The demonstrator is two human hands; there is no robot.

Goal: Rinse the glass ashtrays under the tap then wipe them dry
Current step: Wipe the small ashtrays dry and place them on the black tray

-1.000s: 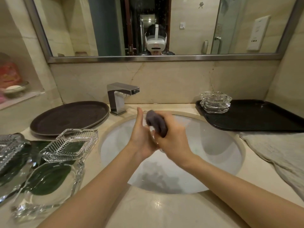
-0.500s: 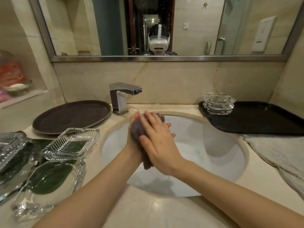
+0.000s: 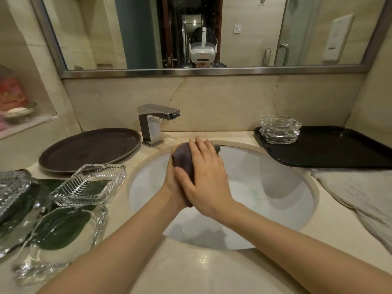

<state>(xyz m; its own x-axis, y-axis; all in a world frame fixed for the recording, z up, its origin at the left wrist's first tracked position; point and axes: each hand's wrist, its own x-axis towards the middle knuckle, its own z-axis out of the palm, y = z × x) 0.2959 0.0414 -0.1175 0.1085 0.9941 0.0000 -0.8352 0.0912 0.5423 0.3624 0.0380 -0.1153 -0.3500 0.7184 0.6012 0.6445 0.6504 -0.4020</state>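
Over the sink point(image 3: 286, 211), the right hand point(image 3: 209, 183) has turned from gripping a bunched dark cloth point(image 3: 184, 160) upright to lying flat across it, fingers spread over the top, thumb hooked under; the left hand point(image 3: 172, 187) cups the bundle from behind, its fingers hidden, so their spread cannot be told; whether an ashtray sits inside the cloth cannot be seen, though the pressing suggests drying or wringing rather than rinsing; the tap point(image 3: 156, 122) at the back edge of the counter runs no visible water. Two ashtrays point(image 3: 280, 129) stand stacked on the near-left corner of a black tray point(image 3: 339, 149) at the counter's right side, probably finished; several more glass ashtrays point(image 3: 91, 183) crowd the left edge, likely waiting; a round brown tray point(image 3: 89, 149) lies behind them; a grey towel point(image 3: 360, 194) drapes the right front edge; beige stone counter, marble walls, a wide mirror point(image 3: 127, 28) above.
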